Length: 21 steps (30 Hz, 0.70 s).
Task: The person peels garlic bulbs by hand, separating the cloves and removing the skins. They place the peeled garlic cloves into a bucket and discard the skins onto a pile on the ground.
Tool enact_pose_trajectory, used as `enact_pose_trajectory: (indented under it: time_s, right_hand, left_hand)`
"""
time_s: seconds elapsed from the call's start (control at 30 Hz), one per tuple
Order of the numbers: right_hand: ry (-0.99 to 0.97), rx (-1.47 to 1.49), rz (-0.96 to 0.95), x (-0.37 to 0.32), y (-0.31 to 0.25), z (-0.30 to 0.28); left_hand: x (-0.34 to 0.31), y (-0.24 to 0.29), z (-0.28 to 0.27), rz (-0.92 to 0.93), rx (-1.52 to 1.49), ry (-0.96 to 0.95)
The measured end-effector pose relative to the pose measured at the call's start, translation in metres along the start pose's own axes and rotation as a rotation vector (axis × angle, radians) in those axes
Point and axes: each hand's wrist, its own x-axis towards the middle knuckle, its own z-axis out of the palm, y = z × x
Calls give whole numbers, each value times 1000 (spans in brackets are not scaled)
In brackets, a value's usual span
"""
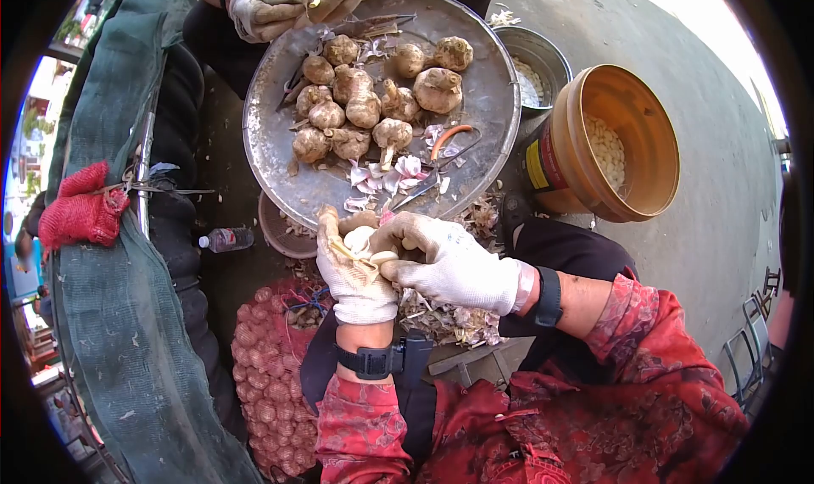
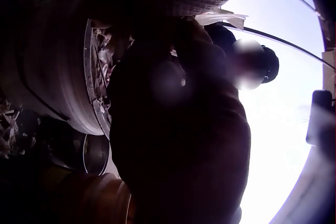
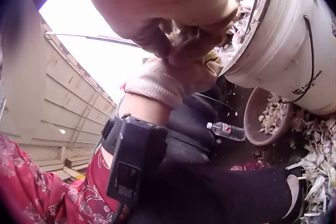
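In the head view, gloved left hand [image 1: 354, 272] holds peeled white garlic cloves [image 1: 359, 240] and dry stalk pieces in its palm, its fingers curled round them. My gloved right hand [image 1: 454, 263] meets it from the right, fingers bent and pinching a clove [image 1: 409, 243]. Just beyond both hands, a round metal tray [image 1: 483, 157] bears several whole garlic bulbs [image 1: 437, 90], loose purple-white skins [image 1: 409, 167] and scissors [image 1: 449, 145] with an orange handle. The left wrist view is very dark; in the right wrist view the two gloves touch and hide most of the garlic.
An orange-brown bucket [image 1: 653, 153] with cloves stands right of the tray, a metal pot [image 1: 551, 51] behind it. At left are a plastic bottle [image 1: 227, 240], a small basin [image 1: 284, 236] and a red net sack [image 1: 263, 382] of garlic. Another person's gloved hands [image 1: 270, 11] work across the tray.
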Motion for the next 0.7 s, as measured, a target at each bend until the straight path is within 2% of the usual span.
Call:
enact_pose_trajectory:
  time_s: [0.1,0.17,0.2,0.23,0.3,0.37,0.47,0.5,0.6,0.67,0.7]
  right_hand:
    - [10,148,-27,1,11,0]
    - [-125,527,245,1,5,-10]
    - [-129,660,266,2,-1,-11]
    - [-129,660,266,2,1,-14]
    - [-149,668,356,3,4,-20]
    - [-128,700,395,3,-3,-25]
    - [-56,984,415,3,3,-28]
    - [-55,985,415,3,4,-29]
    - [25,713,332,4,-2,-35]
    - [2,672,298,5,-5,-36]
    - [-20,630,264,5,-6,-37]
  left_hand:
    - [5,-1,-1,58,28,30]
    - [9,0,-4,83,36,41]
    - [9,3,-7,85,71,-22]
    - [9,4,-9,88,106,-84]
    - [10,1,-6,96,93,-31]
    - [7,0,0,184,61,-12]
    - [3,2,4,187,48,-27]
    - [2,3,6,187,49,-27]
    - [-1,5,10,119,61,31]
    - [-6,5,8,113,82,-171]
    - [-7,5,11,113,82,-171]
